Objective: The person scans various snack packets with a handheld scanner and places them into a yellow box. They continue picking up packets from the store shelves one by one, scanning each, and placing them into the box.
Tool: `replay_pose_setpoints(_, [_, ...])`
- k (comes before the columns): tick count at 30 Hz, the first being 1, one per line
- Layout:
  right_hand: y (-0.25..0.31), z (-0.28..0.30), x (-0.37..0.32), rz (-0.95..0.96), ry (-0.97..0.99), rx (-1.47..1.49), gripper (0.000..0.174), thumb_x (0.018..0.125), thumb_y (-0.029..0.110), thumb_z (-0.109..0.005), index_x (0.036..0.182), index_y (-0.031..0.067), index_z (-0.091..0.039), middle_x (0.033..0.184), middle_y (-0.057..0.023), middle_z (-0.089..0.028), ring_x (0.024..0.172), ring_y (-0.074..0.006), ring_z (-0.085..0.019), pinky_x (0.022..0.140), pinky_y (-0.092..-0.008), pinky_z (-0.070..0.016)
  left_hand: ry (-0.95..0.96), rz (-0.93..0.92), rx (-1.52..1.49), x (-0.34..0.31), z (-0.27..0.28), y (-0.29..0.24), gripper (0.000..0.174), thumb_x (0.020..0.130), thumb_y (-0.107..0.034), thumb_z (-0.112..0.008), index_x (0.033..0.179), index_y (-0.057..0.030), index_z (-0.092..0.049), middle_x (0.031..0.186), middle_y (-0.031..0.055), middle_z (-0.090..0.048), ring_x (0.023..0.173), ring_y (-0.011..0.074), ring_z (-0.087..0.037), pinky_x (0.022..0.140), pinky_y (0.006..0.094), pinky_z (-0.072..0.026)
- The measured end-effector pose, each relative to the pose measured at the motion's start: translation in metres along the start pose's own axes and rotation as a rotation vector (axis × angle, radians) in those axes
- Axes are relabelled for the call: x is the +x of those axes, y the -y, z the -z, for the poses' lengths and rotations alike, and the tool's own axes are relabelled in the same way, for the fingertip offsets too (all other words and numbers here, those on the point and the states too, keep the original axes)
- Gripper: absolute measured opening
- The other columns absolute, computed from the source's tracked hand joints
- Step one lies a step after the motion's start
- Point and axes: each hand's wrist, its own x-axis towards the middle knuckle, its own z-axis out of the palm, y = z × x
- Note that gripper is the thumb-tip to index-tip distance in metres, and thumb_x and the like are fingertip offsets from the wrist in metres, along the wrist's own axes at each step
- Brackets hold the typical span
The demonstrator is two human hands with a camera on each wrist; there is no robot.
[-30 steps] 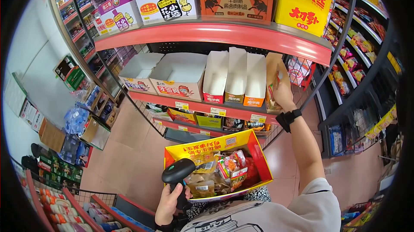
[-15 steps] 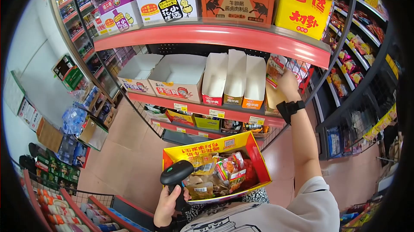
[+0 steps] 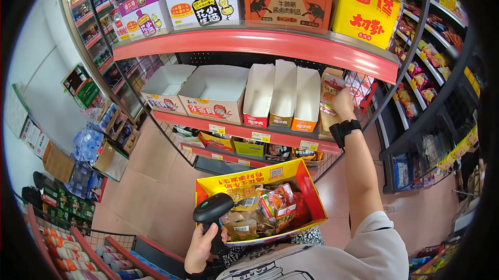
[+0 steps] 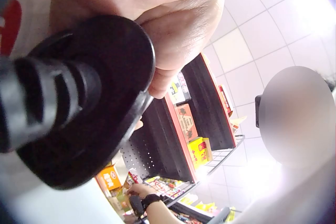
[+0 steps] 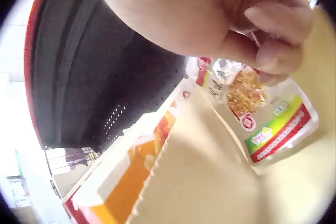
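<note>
My right hand (image 3: 343, 104) pinches the top of a snack packet (image 5: 268, 106), white with a food picture and a green and red band. The packet stands upright in the mouth of an open brown cardboard box (image 5: 199, 166) at the shelf's right end. Low in the head view, my left hand (image 3: 198, 248) grips the handle of a black barcode scanner (image 3: 214, 208). Beside the scanner is a yellow and red carton (image 3: 310, 203) in front of my body, holding several snack packets (image 3: 278, 200). The left wrist view shows the scanner's handle end (image 4: 94, 103) close up.
Empty white display boxes (image 3: 215, 90) line the middle shelf, left of the brown box. A red-edged shelf (image 3: 249, 43) with larger cartons overhangs them. More snacks (image 3: 249, 147) sit on the shelf below. A wire side panel (image 3: 370, 90) bounds the right end.
My right hand drew the packet up out of the brown box, then lowered it slightly and tilted it more upright. The left hand and scanner have hardly moved.
</note>
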Motion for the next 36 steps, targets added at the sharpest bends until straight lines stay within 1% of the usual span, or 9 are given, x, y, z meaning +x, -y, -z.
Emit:
replay_pose_setpoints(5, [0.011,0.014,-0.016,0.096,-0.219,0.166,0.052,0.076,0.012,-0.056,0.121,-0.0011,-0.033,0.096,-0.0308,-0.059,0.093,-0.0438,-0.057,0.078,-0.0493,-0.0438,0.011,-0.002,-0.015,0.001,0.001,0.001,0.031,0.090,-0.026,-0.052,0.107,-0.0005,-0.047,0.071,0.0067,-0.053,0.067,0.0146,-0.051,0.070,0.0320,-0.0464])
replay_pose_setpoints(9, [0.002,0.013,-0.012,0.159,-0.199,0.154,0.047,0.076,0.011,-0.053,0.119,0.0001,-0.038,0.093,-0.0259,-0.061,0.089,-0.0427,-0.059,0.075,-0.0482,-0.0446,0.015,-0.007,0.020,0.001,0.001,0.002,0.032,0.091,-0.028,-0.050,0.108,-0.0010,-0.046,0.071,0.0063,-0.052,0.066,0.0145,-0.052,0.069,0.0321,-0.0467])
replay_pose_setpoints(12, [0.002,0.015,-0.018,0.261,-0.114,0.191,0.034,0.076,0.012,-0.055,0.108,0.0015,-0.051,0.088,-0.0186,-0.062,0.083,-0.0358,-0.062,0.072,-0.0411,-0.0471,0.004,-0.005,-0.021,0.001,-0.001,0.000,0.029,0.091,-0.025,-0.051,0.107,-0.0010,-0.047,0.072,0.0057,-0.052,0.068,0.0138,-0.051,0.070,0.0307,-0.0460])
replay_pose_setpoints(15, [0.026,0.029,-0.063,0.424,0.299,0.694,0.016,0.077,0.005,-0.056,0.092,0.0007,-0.060,0.077,-0.0100,-0.060,0.073,-0.0169,-0.061,0.066,-0.0274,-0.0475,-0.022,0.016,-0.001,-0.003,-0.005,-0.003,0.027,0.091,-0.023,-0.050,0.107,-0.0020,-0.047,0.074,0.0046,-0.052,0.068,0.0121,-0.050,0.069,0.0298,-0.0459])
replay_pose_setpoints(19, [0.064,0.051,-0.147,0.808,0.818,0.400,0.017,0.078,0.006,-0.058,0.094,-0.0004,-0.060,0.077,-0.0107,-0.062,0.073,-0.0187,-0.062,0.065,-0.0292,-0.0479,-0.002,-0.011,0.049,0.000,-0.004,0.000,0.032,0.091,-0.028,-0.050,0.108,-0.0017,-0.047,0.073,0.0048,-0.052,0.066,0.0126,-0.051,0.068,0.0301,-0.0460])
replay_pose_setpoints(23, [0.062,0.019,-0.187,1.325,1.158,0.135,0.017,0.072,0.011,-0.060,0.084,0.0008,-0.063,0.074,-0.0163,-0.062,0.074,-0.0291,-0.062,0.065,-0.0368,-0.0487,-0.011,-0.044,0.101,0.001,-0.004,0.000,0.035,0.092,-0.032,-0.048,0.109,-0.0015,-0.047,0.072,0.0047,-0.053,0.066,0.0126,-0.052,0.067,0.0301,-0.0459])
replay_pose_setpoints(26, [0.056,-0.019,-0.212,1.395,1.216,-0.234,0.014,0.073,0.012,-0.060,0.082,0.0012,-0.060,0.078,-0.0153,-0.062,0.076,-0.0346,-0.060,0.065,-0.0408,-0.0471,-0.013,-0.036,0.104,-0.001,-0.003,0.002,0.035,0.092,-0.032,-0.048,0.109,-0.0016,-0.047,0.071,0.0045,-0.053,0.065,0.0126,-0.052,0.067,0.0301,-0.0459])
replay_pose_setpoints(30, [0.037,-0.057,-0.231,1.426,1.244,-0.459,0.013,0.068,0.007,-0.057,0.079,0.0004,-0.060,0.076,-0.0181,-0.061,0.074,-0.0360,-0.061,0.060,-0.0436,-0.0473,-0.003,-0.041,0.098,0.000,-0.003,0.002,0.035,0.092,-0.032,-0.048,0.109,-0.0014,-0.047,0.072,0.0051,-0.052,0.065,0.0128,-0.051,0.067,0.0304,-0.0459])
replay_pose_setpoints(36, [0.046,-0.045,-0.231,1.428,1.210,-0.290,0.017,0.070,0.007,-0.056,0.085,0.0042,-0.061,0.077,-0.0160,-0.062,0.076,-0.0341,-0.061,0.063,-0.0419,-0.0470,-0.024,-0.027,0.031,-0.001,-0.002,0.002,0.034,0.090,-0.029,-0.052,0.108,-0.0014,-0.048,0.072,0.0051,-0.053,0.067,0.0129,-0.052,0.068,0.0305,-0.0465])
